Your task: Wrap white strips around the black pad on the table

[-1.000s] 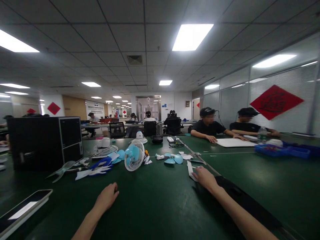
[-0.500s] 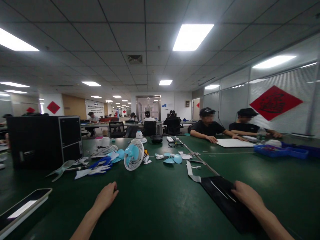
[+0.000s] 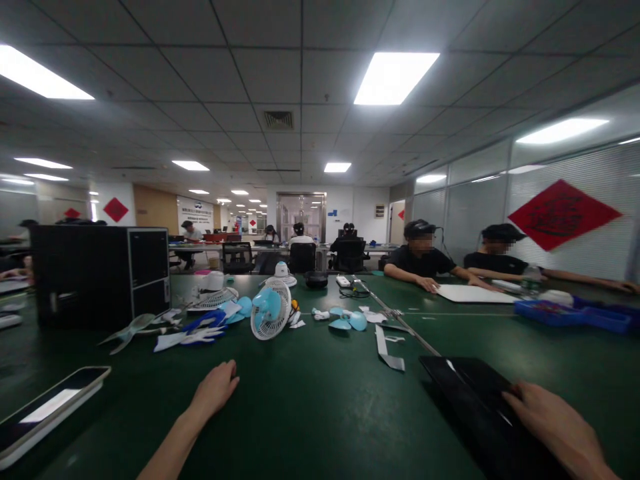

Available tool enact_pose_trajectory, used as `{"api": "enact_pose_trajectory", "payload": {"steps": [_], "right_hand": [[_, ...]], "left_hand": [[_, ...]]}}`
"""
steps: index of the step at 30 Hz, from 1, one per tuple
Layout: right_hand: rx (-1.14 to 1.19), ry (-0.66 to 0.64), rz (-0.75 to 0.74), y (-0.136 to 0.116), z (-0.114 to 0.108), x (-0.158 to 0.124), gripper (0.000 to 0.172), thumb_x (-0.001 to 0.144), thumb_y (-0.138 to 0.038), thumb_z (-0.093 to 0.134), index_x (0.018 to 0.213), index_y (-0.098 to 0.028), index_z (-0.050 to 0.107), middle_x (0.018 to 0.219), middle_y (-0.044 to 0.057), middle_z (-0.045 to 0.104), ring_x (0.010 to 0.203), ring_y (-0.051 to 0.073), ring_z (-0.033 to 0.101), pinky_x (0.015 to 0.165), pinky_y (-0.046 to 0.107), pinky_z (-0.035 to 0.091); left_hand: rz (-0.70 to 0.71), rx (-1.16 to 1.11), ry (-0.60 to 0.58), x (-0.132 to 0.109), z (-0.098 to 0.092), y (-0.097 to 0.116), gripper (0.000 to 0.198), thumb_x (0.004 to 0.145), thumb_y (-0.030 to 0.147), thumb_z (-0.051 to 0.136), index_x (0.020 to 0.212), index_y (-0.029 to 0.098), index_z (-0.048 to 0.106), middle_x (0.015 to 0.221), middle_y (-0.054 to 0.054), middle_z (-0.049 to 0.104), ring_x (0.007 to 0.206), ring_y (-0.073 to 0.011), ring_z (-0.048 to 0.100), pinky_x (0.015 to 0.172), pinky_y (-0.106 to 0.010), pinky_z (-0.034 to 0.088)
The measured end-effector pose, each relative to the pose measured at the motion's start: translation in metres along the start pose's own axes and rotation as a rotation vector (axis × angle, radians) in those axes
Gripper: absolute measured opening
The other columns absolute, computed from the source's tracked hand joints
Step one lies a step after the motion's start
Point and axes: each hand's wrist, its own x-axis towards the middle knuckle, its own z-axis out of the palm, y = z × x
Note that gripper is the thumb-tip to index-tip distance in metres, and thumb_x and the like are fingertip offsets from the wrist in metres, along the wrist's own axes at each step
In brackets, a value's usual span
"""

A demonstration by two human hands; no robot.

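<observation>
My left hand [image 3: 215, 388] rests on the green tabletop with its fingers curled in, and nothing shows in it. At the lower right, my right hand [image 3: 555, 417] grips the right edge of a flat black panel [image 3: 473, 393], thumb and fingers pinched on it. The panel is glossy, catches streaks of light and looks slightly tilted. Just left of it lies a strip of grey tape [image 3: 390, 353]. A white fan with blue blades [image 3: 270, 309] stands beyond my left hand.
A black computer case [image 3: 83, 277] stands at the left, with blue and white gloves [image 3: 203, 328] beside it. A phone [image 3: 55, 403] lies on a white box near me. Loose blue fan blades [image 3: 347, 320] and a metal rod [image 3: 400, 317] lie mid-table. Two people sit across, near blue trays [image 3: 555, 313].
My right hand has moved right, carrying the black panel away from the grey tape strip. My left hand stays in place. The view has turned slightly left.
</observation>
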Motion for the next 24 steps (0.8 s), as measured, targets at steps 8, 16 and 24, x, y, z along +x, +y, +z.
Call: {"api": "enact_pose_trajectory", "payload": {"steps": [8, 16, 24], "right_hand": [[0.201, -0.279, -0.502, -0.155, 0.014, -0.043, 0.028, 0.080, -0.034, 0.049, 0.096, -0.019, 0.067, 0.104, 0.011, 0.067, 0.097, 0.026, 0.059, 0.088, 0.035, 0.044], [0.289, -0.499, -0.959, -0.284, 0.081, -0.085, 0.022, 0.080, -0.029, 0.059, 0.098, -0.022, 0.069, 0.097, 0.005, 0.066, 0.092, 0.021, 0.058, 0.082, 0.030, 0.045], [0.305, -0.499, -1.017, -0.312, 0.115, -0.097, 0.027, 0.083, -0.034, 0.056, 0.106, -0.025, 0.067, 0.106, 0.003, 0.064, 0.100, 0.021, 0.056, 0.089, 0.030, 0.043]], "left_hand": [[-0.002, 0.020, -0.021, 0.000, -0.002, 0.000, 0.025, 0.082, 0.036, 0.045, 0.097, 0.019, 0.056, 0.104, -0.007, 0.063, 0.094, -0.0221, 0.060, 0.076, -0.031, 0.046], [0.129, -0.040, 0.022, -0.010, -0.006, 0.020, 0.043, 0.085, 0.050, 0.038, 0.108, 0.019, 0.059, 0.112, -0.008, 0.060, 0.106, -0.0238, 0.055, 0.091, -0.035, 0.043], [0.286, -0.221, -0.174, -0.028, 0.006, 0.056, 0.081, 0.072, 0.065, 0.055, 0.137, 0.020, 0.041, 0.145, -0.008, 0.039, 0.133, -0.0269, 0.035, 0.111, -0.035, 0.026]]}}
